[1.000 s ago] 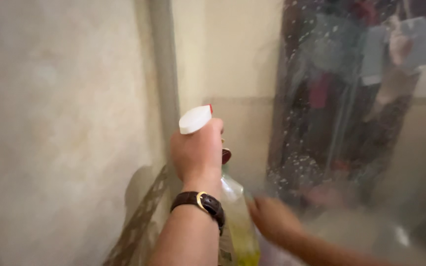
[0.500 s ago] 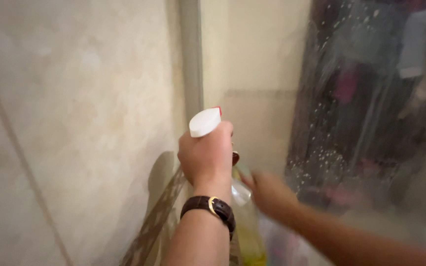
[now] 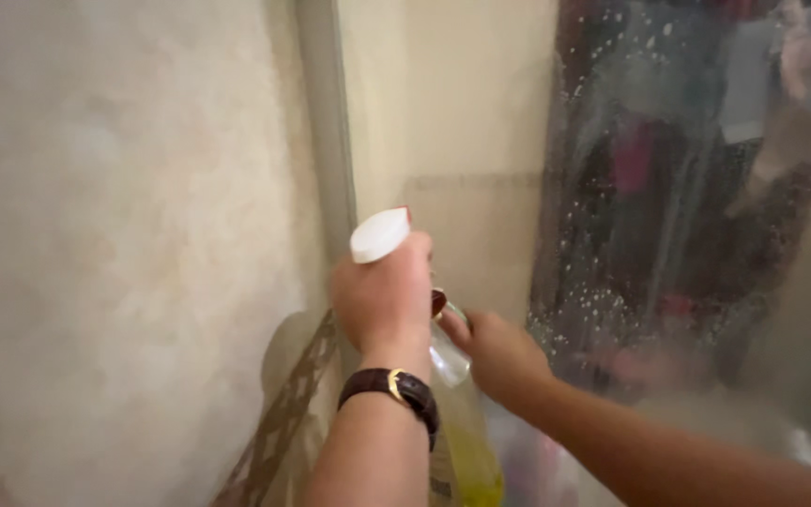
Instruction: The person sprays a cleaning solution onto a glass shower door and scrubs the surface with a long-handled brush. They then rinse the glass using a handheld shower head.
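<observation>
Against the beige tiled wall (image 3: 124, 235) on the left and the wet, droplet-speckled glass (image 3: 668, 216) on the right, a clear spray bottle (image 3: 466, 441) of yellowish liquid stands upright at centre, close to the corner. Left hand (image 3: 385, 299), with a brown watch (image 3: 396, 390) on its wrist, is closed round the white spray head (image 3: 379, 234), while the right hand (image 3: 497, 352) cups the bottle's shoulder. Judging by this grip, spraying is in hand; next comes a trigger squeeze with the nozzle aimed at the glass.

The left hand (image 3: 385, 302) is raised with its back to the camera, fingers curled tight in a grip. The right hand (image 3: 499, 355) reaches in just beside it, fingers bent, forearm stretched out.
</observation>
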